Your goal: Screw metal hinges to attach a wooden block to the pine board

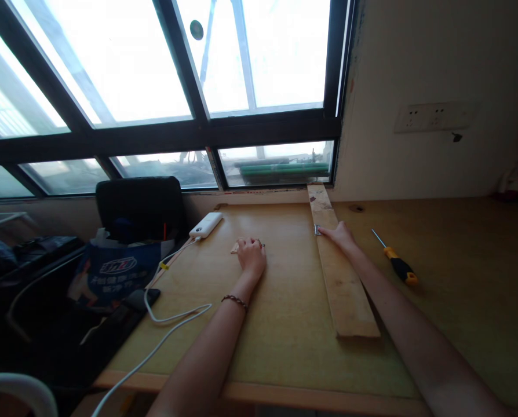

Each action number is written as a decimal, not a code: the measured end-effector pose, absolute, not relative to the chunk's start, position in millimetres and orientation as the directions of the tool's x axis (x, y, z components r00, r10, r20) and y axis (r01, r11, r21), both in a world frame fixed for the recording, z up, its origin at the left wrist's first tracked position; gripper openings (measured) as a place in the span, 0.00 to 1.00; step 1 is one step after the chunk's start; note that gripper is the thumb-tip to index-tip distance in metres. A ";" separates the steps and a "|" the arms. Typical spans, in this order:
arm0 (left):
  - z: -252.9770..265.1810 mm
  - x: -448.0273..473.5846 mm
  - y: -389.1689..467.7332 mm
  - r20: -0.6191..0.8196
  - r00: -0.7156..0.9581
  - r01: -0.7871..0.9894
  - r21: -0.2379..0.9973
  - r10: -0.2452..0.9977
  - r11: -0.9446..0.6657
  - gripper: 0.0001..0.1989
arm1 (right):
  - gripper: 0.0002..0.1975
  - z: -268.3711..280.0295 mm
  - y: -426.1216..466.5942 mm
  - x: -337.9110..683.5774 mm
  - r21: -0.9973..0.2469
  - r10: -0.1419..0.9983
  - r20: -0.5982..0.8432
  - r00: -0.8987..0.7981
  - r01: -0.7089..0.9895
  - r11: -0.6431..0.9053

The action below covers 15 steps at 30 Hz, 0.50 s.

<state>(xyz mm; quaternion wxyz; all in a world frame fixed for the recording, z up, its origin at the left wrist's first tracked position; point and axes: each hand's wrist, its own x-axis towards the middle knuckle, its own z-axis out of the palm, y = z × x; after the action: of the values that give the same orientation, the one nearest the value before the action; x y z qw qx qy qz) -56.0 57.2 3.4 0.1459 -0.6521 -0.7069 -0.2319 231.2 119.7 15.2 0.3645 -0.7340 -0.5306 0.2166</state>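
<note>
My right hand is at the middle of a long wooden board. Its thumb presses a small silver metal hinge at the board's left edge; the other fingers are partly hidden. To the left, my left hand rests on the tabletop with its fingers curled in. A small tan piece sticks out beside those fingers, and whatever lies under the palm is hidden. A screwdriver with a yellow and black handle lies right of the board, apart from both hands.
The wooden table meets the window wall. A white power bank with a white cable lies at its left edge. Beyond that stand a black chair and a blue bag. A socket strip is on the wall.
</note>
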 end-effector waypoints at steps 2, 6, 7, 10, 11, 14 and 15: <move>3.6 -55.6 57.3 0.501 -0.116 0.991 0.122 0.858 0.063 0.12 | 0.40 15.5 119.9 231.0 -0.753 0.931 0.048 0.361 0.626 -0.204; 3.6 -55.0 58.8 0.484 -0.147 0.988 0.112 0.863 0.106 0.14 | 0.42 16.4 119.9 230.6 -0.736 0.927 0.040 0.372 0.639 -0.225; 3.5 -54.9 59.4 0.477 -0.160 0.986 0.112 0.864 0.121 0.14 | 0.42 16.7 119.5 230.5 -0.735 0.928 0.040 0.371 0.640 -0.224; 3.1 -54.2 60.8 0.462 -0.208 0.978 0.128 0.862 0.167 0.15 | 0.42 17.7 117.7 230.1 -0.742 0.930 0.042 0.365 0.635 -0.215; 3.1 -53.9 60.7 0.461 -0.227 0.973 0.144 0.858 0.180 0.16 | 0.41 18.1 117.0 229.9 -0.745 0.931 0.045 0.363 0.633 -0.211; 4.1 -51.5 57.9 0.494 -0.261 0.961 0.215 0.829 0.175 0.16 | 0.41 19.1 115.9 229.7 -0.743 0.931 0.041 0.363 0.634 -0.214; 4.6 -49.6 56.2 0.518 -0.247 0.960 0.244 0.819 0.136 0.16 | 0.41 19.4 115.8 229.7 -0.742 0.931 0.038 0.363 0.634 -0.216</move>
<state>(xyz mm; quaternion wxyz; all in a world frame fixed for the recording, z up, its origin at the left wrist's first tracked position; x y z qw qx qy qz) -49.6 56.2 4.6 0.1308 -0.5994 -0.7422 -0.2699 229.7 115.8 19.4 0.3454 -0.7496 -0.5220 0.2150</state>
